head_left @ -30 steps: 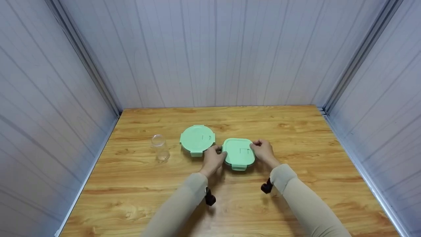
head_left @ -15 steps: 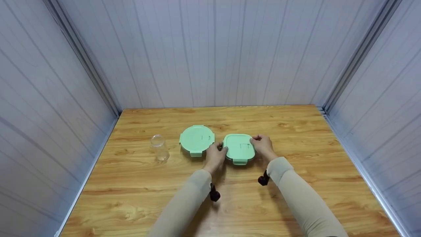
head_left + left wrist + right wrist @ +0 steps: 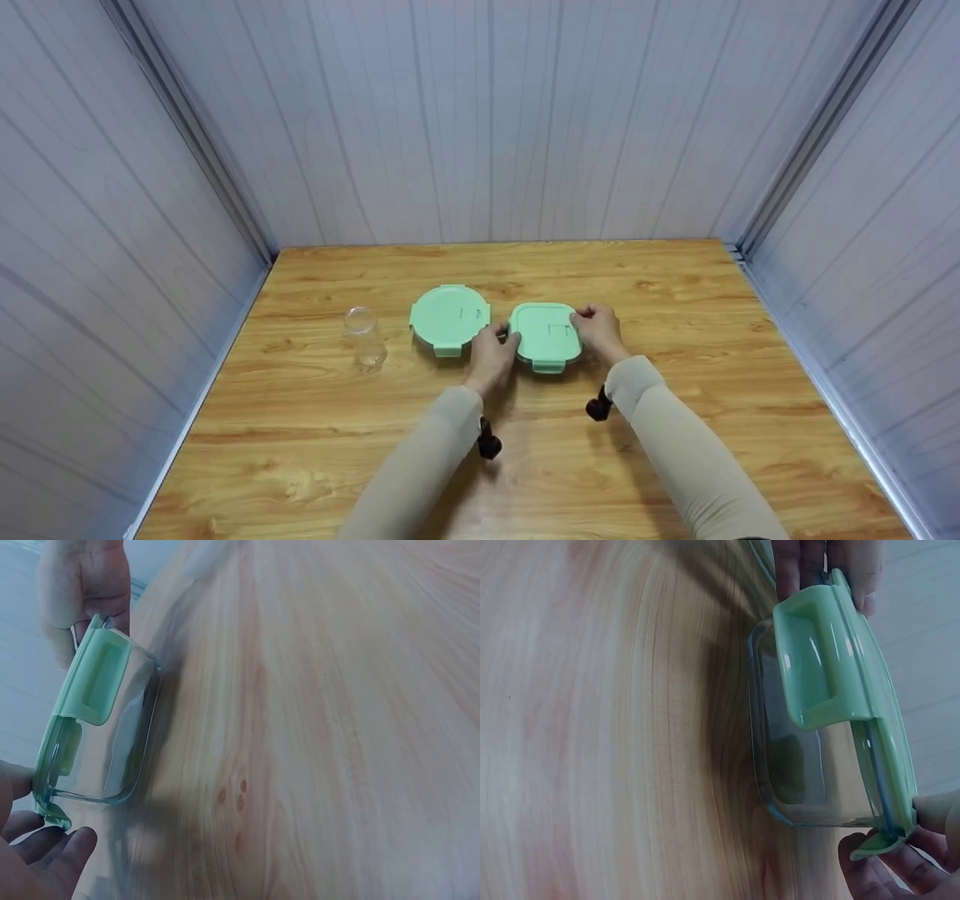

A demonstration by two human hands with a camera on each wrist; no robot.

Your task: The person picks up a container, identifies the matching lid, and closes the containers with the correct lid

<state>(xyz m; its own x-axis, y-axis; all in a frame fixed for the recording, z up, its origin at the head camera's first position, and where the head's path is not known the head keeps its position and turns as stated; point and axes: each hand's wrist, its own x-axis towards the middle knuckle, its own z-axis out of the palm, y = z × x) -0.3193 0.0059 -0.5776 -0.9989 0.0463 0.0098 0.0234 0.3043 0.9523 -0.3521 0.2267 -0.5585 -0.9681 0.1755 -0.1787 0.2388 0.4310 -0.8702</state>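
Note:
A glass food container with a squarish mint-green clip lid (image 3: 546,334) stands on the wooden table, gripped at both sides. My left hand (image 3: 491,354) holds its left edge, and my right hand (image 3: 598,334) pinches the right edge. In the left wrist view the left fingers (image 3: 71,851) lie under a side clip, thumb against the lid. The right wrist view has the right fingers (image 3: 907,866) under the opposite flap, which stands out from the glass. The front clip (image 3: 810,660) hangs down over the clear wall. A round green-lidded container (image 3: 450,316) sits just left of my left hand.
A clear glass cup (image 3: 366,337) stands at the left of the round container. The wooden table (image 3: 300,450) is bounded by pale panelled walls (image 3: 480,120) at the back and both sides.
The square container and both hands have moved a little away from me, toward the back of the table, mostly in the first half second. The round container and cup stayed put.

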